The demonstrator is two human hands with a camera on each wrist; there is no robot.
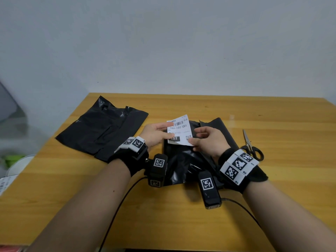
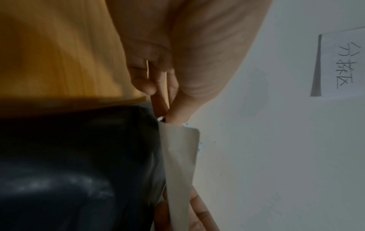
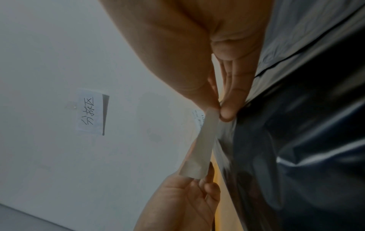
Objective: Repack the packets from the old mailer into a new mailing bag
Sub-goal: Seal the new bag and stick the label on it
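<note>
Pinching the white shipping label (image 1: 179, 130) by its edges: left hand (image 1: 156, 134) at the left side, right hand (image 1: 209, 140) at the lower right corner, thumb against fingers. Label held just above a crumpled black mailing bag (image 1: 185, 160). Second black mailer (image 1: 101, 128) flat, left on desk (image 1: 272, 188). Scissors (image 1: 251, 145) right.

Right hand (image 3: 197, 54) at twelve o'clock pinching a white label (image 3: 201, 146), left hand (image 3: 183, 203) at six o'clock holding its other end, black bag (image 3: 296, 148) at three o'clock, paper note (image 3: 90, 112) on the wall at nine o'clock.
</note>
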